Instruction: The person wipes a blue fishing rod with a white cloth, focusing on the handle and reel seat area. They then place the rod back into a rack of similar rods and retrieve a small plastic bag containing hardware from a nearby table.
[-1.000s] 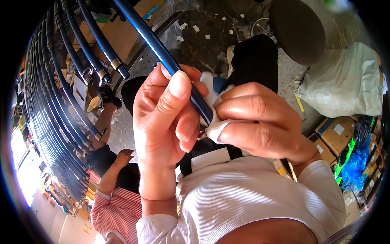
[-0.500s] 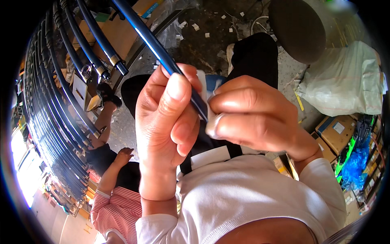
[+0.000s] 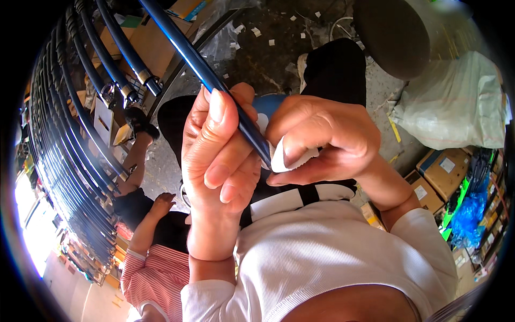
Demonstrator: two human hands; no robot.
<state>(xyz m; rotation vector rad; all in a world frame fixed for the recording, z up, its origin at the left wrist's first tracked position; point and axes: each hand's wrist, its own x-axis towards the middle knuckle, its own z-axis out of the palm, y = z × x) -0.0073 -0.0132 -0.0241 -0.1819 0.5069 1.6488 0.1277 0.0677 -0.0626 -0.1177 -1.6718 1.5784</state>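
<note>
In the head camera's view, the lower end of a long, glossy, dark blue cylindrical rod (image 3: 185, 51) has been shifted slightly left since the earlier frame, and the right hand (image 3: 330, 137) has been turned so that its index finger is curled above its thumb. The rod is slanted from the top edge, left of centre, down to the middle of the frame.

Near its lower end, the rod is pinched between the thumb and fingers of the left hand (image 3: 220, 142), whose lower fingers are left loosely bent. By the right hand, a small, soft, white cloth-like piece (image 3: 292, 160) is gripped between thumb and index finger; the rod's tip appears to be touched by it.

At the left of the frame, a row of dark blue rods with metal end fittings (image 3: 126, 43) is seen. Below it, at lower left, another person's arm and red-and-white striped shirt (image 3: 155, 273) are shown. At right, a pale woven sack (image 3: 450, 102) is placed above a crumpled blue plastic bag (image 3: 468, 222).

The smooth rod could be let slip or rolled if the left pinch were loosened; the cloth could be snagged or torn if dragged hard across the tip.
</note>
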